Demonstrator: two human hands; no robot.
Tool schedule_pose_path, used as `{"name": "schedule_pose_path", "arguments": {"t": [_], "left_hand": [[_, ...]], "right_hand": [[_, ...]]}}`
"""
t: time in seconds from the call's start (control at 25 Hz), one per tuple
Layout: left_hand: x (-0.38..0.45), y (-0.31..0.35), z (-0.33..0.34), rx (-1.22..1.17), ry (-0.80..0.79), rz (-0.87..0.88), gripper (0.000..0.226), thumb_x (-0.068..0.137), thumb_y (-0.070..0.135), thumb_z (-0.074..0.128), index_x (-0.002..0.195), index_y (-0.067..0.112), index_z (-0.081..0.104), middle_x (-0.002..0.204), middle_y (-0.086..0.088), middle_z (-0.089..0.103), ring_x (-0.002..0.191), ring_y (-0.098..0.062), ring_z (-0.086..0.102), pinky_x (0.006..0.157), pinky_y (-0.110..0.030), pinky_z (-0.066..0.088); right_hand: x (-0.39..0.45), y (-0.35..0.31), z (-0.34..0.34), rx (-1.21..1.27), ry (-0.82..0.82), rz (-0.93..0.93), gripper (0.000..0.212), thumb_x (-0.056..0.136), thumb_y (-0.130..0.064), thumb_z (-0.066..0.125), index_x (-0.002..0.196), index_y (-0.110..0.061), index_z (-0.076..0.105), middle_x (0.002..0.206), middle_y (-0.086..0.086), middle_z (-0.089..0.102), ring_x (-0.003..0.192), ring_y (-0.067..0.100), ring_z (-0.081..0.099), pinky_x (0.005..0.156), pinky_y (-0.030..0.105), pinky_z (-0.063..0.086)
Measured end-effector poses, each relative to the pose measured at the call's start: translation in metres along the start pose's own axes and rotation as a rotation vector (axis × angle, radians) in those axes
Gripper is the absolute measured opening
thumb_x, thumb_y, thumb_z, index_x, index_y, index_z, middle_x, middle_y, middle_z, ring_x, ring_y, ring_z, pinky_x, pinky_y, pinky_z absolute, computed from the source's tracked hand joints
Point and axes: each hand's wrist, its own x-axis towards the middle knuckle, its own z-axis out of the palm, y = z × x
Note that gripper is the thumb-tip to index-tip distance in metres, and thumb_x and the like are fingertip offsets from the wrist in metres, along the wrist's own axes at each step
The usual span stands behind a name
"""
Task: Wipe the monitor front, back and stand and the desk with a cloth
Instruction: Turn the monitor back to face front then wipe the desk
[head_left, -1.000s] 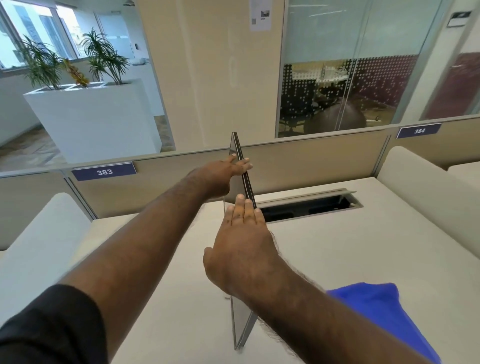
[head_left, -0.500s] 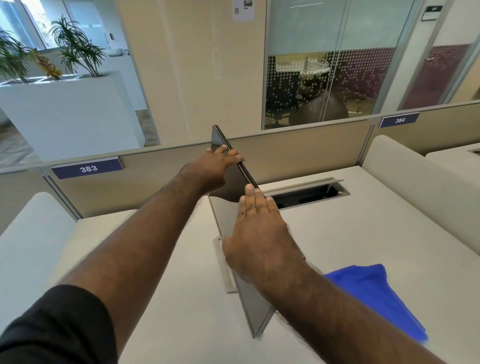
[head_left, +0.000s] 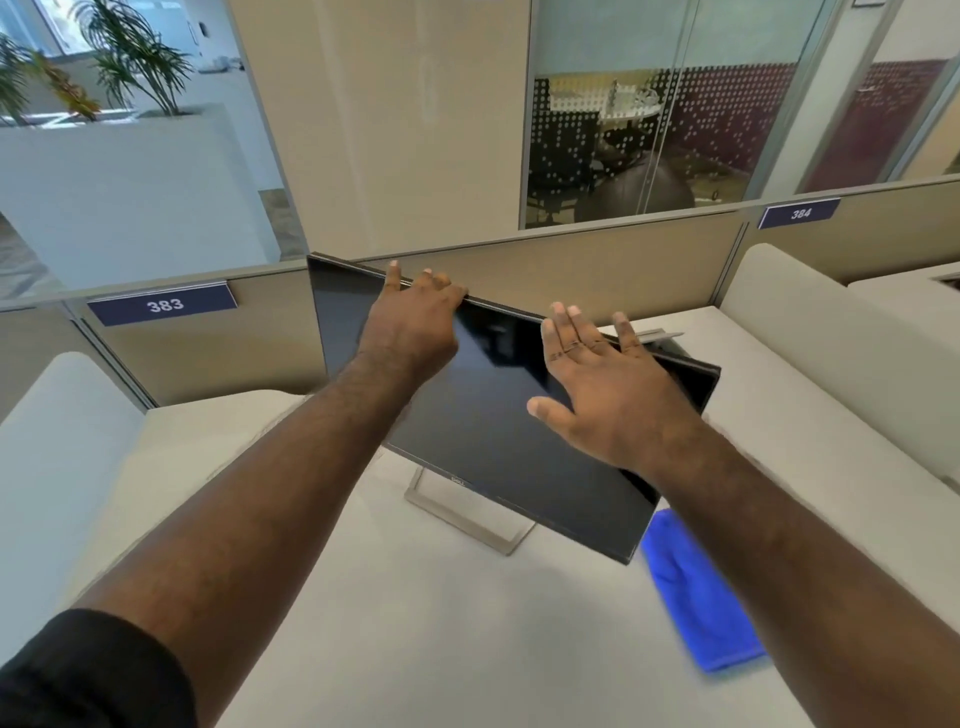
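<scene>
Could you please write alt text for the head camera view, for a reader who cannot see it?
A person's left hand grips the top edge of a dark monitor standing askew on a pale desk, while the right hand, fingers spread, hovers at its front. A blue cloth lies on the desk beside the monitor's lower right corner, untouched.

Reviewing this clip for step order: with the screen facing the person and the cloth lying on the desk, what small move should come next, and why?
Probably the right hand drops to pick up the blue cloth. The monitor shows its dark front, the left hand grips its top edge, the right hand is open with fingers spread, and the cloth lies unheld beside the monitor's lower corner.
</scene>
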Motion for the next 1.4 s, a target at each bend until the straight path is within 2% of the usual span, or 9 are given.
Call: {"name": "schedule_pose_path", "arguments": {"t": [0.28,0.6,0.8,1.0,1.2,1.4], "left_hand": [[-0.009,0.023,0.006,0.058,0.061,-0.177,0.039,0.087,0.013,0.041,0.124,0.008,0.053,0.127,-0.015,0.057,0.125,-0.031,0.047,0.116,-0.051,0.021],[-0.012,0.061,0.003,0.097,0.021,-0.301,0.045,0.089,0.012,0.043,0.132,-0.001,0.046,0.130,-0.020,0.047,0.126,-0.036,0.044,0.115,-0.054,0.025],[-0.015,0.071,0.005,0.135,-0.027,-0.331,0.051,0.088,0.013,0.047,0.135,-0.005,0.039,0.132,-0.024,0.042,0.129,-0.039,0.041,0.114,-0.055,0.026],[-0.014,0.072,0.003,0.123,-0.035,-0.332,0.049,0.085,0.014,0.050,0.131,-0.003,0.044,0.127,-0.020,0.044,0.120,-0.035,0.047,0.110,-0.053,0.032],[-0.015,0.079,0.004,0.143,-0.037,-0.341,0.052,0.084,0.017,0.051,0.131,-0.003,0.043,0.128,-0.022,0.042,0.120,-0.036,0.046,0.110,-0.055,0.030],[-0.020,0.077,0.000,0.057,0.015,-0.353,0.049,0.079,0.014,0.049,0.125,0.000,0.047,0.122,-0.018,0.046,0.115,-0.035,0.048,0.108,-0.053,0.032]], "right_hand": [[0.042,0.035,0.003,0.102,-0.025,-0.067,0.071,0.103,-0.047,0.028,0.155,-0.020,-0.012,0.163,-0.003,-0.017,0.150,0.013,-0.014,0.123,0.046,-0.004],[0.078,0.050,0.001,0.169,0.004,-0.031,0.061,0.102,-0.025,0.032,0.157,-0.018,0.007,0.165,-0.002,0.009,0.151,0.016,0.008,0.122,0.038,0.003],[0.082,0.050,0.007,0.169,0.009,-0.020,0.064,0.100,-0.017,0.033,0.157,-0.017,0.005,0.165,0.001,0.006,0.152,0.020,0.004,0.122,0.038,0.003],[0.082,0.048,0.009,0.196,0.046,-0.003,0.064,0.099,-0.015,0.034,0.157,-0.016,0.007,0.165,0.000,0.006,0.152,0.017,0.004,0.123,0.035,0.004],[0.079,0.053,0.012,0.220,0.072,-0.025,0.064,0.097,-0.014,0.036,0.157,-0.017,0.011,0.165,-0.001,0.009,0.151,0.015,0.005,0.124,0.036,0.006],[0.072,0.054,0.015,0.265,0.086,-0.034,0.071,0.096,-0.010,0.038,0.157,-0.018,0.003,0.165,-0.001,0.002,0.151,0.014,0.000,0.123,0.033,0.001]]}}
